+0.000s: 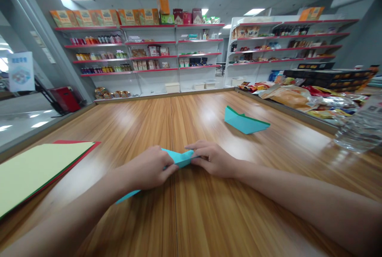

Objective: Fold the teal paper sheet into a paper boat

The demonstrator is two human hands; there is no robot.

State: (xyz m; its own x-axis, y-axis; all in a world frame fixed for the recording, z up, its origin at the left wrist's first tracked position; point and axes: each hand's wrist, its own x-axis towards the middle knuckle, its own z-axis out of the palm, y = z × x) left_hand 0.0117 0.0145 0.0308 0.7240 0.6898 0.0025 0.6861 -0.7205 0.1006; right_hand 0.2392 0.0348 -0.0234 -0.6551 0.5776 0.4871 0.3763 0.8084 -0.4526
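A sheet of light-blue paper [182, 160], partly folded, lies between my hands on the wooden table. My left hand [153, 168] is closed on its left part, thumb along the lower folded edge. Another strip of the blue paper shows below that wrist; what joins it is hidden under the hand. With thumb and fingers, my right hand [214, 158] pinches the paper's right end. Farther off to the right stands a folded paper boat [246, 122], light blue with a dark green rim, apart from both hands.
A stack of coloured paper [44, 165], pale yellow on top, lies at the left. Along the right edge are a clear plastic bottle [362, 125] and snack packets [294, 98]. Stocked shelves [152, 43] stand beyond the wooden table [143, 117].
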